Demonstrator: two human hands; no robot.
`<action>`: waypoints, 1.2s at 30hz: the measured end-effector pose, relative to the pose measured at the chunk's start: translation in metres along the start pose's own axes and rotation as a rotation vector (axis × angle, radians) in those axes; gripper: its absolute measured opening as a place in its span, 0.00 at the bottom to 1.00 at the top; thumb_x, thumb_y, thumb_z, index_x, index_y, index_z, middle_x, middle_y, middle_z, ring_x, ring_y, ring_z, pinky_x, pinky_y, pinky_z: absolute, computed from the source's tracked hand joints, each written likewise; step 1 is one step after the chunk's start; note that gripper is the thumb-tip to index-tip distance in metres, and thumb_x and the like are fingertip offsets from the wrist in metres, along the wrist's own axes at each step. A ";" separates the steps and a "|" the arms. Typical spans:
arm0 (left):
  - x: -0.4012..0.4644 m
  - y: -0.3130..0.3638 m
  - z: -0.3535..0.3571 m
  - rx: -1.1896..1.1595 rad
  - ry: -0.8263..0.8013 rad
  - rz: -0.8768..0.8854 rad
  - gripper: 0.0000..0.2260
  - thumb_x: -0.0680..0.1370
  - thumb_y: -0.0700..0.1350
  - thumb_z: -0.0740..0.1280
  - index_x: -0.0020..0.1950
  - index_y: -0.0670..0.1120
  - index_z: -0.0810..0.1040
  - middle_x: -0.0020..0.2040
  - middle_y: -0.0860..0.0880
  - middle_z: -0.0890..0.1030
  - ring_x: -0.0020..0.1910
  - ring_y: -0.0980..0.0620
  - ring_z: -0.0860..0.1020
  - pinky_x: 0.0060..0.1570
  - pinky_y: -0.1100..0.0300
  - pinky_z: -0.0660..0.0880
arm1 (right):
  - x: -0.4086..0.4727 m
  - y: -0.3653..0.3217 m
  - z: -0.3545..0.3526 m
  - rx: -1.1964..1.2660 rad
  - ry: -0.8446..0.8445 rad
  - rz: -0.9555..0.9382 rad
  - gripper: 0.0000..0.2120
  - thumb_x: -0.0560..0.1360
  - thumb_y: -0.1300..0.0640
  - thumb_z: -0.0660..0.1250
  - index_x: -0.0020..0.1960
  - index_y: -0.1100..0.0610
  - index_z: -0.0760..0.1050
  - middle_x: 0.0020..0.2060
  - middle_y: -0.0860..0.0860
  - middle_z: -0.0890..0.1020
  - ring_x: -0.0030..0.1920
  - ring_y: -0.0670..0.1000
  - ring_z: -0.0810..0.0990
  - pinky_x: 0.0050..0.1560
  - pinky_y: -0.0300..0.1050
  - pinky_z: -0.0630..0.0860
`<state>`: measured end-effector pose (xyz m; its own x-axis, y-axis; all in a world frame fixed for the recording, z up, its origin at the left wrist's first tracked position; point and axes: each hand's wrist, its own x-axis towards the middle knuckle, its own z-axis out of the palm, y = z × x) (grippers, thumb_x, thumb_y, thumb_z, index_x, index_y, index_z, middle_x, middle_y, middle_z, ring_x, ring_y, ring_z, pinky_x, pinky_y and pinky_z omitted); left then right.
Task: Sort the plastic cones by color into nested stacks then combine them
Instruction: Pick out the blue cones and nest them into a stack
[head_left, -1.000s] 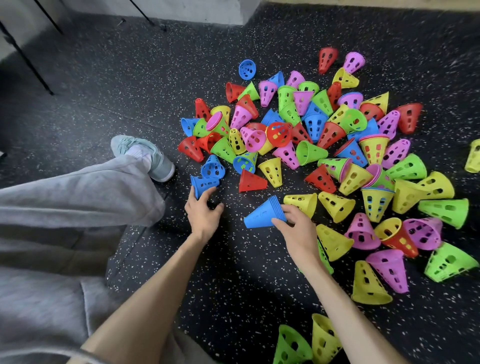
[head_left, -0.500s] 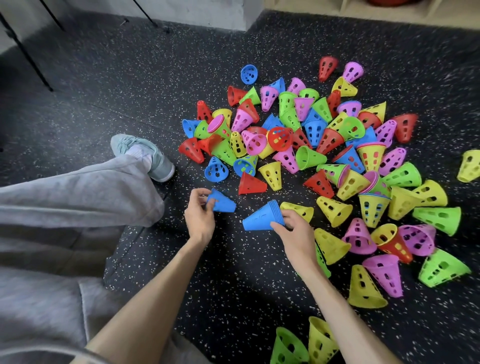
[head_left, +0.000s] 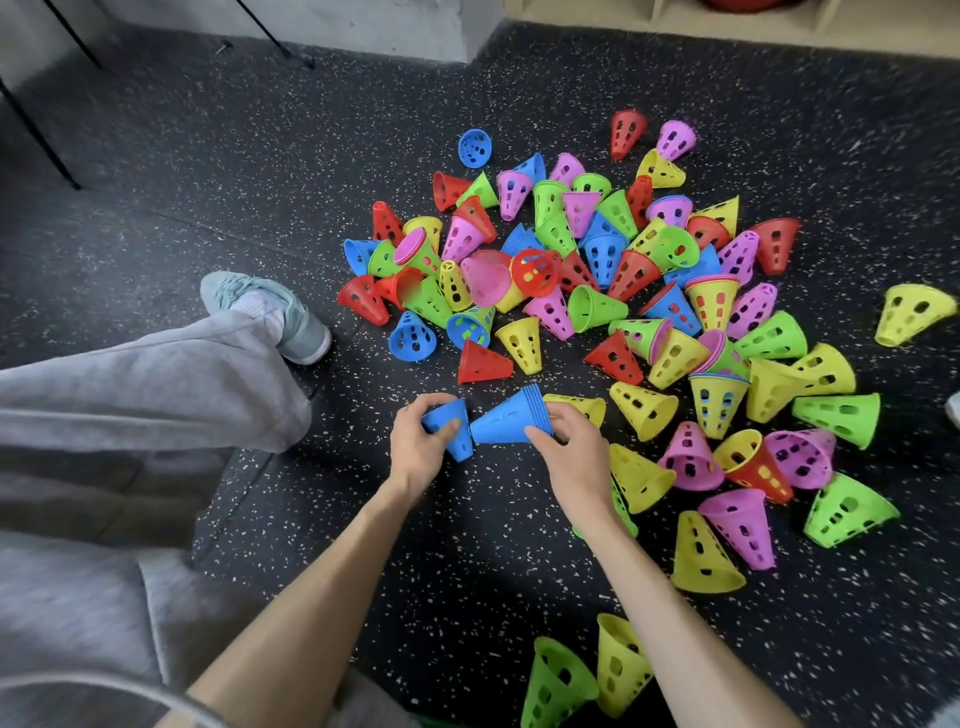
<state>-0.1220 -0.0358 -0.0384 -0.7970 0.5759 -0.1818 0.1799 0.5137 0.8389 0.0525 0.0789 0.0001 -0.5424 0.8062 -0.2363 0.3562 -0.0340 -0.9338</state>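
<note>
Floor (head_left: 260, 171): dark speckled rubber.
Cone pile (head_left: 613, 291): mixed colours, scattered ahead and right of both hands.
Blue stack (head_left: 506, 418): nested, on its side, tip pointing left.
Right hand (head_left: 574, 449): fingers curled round stack rim.
Left hand (head_left: 418, 447): pinching single blue cone (head_left: 452, 431), just beside stack tip.

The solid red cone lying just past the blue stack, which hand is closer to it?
Right, narrowly. The right hand grips the blue stack directly below the red cone; the left hand holds a single blue cone further down-left.
</note>
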 end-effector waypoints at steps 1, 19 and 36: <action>-0.002 0.002 0.001 0.003 0.022 0.003 0.11 0.77 0.41 0.74 0.55 0.56 0.82 0.56 0.54 0.83 0.57 0.49 0.79 0.57 0.53 0.77 | 0.000 0.000 0.000 0.003 0.011 -0.005 0.10 0.79 0.61 0.69 0.58 0.50 0.79 0.50 0.39 0.83 0.50 0.33 0.80 0.47 0.28 0.73; -0.029 0.024 0.022 0.115 -0.325 0.013 0.34 0.73 0.43 0.80 0.76 0.50 0.69 0.58 0.56 0.77 0.50 0.61 0.77 0.47 0.72 0.74 | 0.002 0.005 -0.004 -0.175 0.030 -0.043 0.12 0.79 0.61 0.69 0.62 0.54 0.80 0.55 0.46 0.84 0.54 0.43 0.81 0.56 0.43 0.78; -0.033 0.012 0.029 0.209 -0.380 0.016 0.35 0.71 0.52 0.80 0.76 0.51 0.72 0.59 0.55 0.83 0.54 0.60 0.80 0.59 0.62 0.76 | -0.001 0.026 0.001 -0.307 -0.176 -0.014 0.10 0.81 0.58 0.66 0.61 0.53 0.81 0.56 0.46 0.85 0.58 0.46 0.81 0.59 0.49 0.78</action>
<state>-0.0765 -0.0302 -0.0377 -0.5317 0.7577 -0.3785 0.3342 0.5983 0.7282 0.0616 0.0770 -0.0246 -0.6621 0.6903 -0.2917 0.5453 0.1767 -0.8194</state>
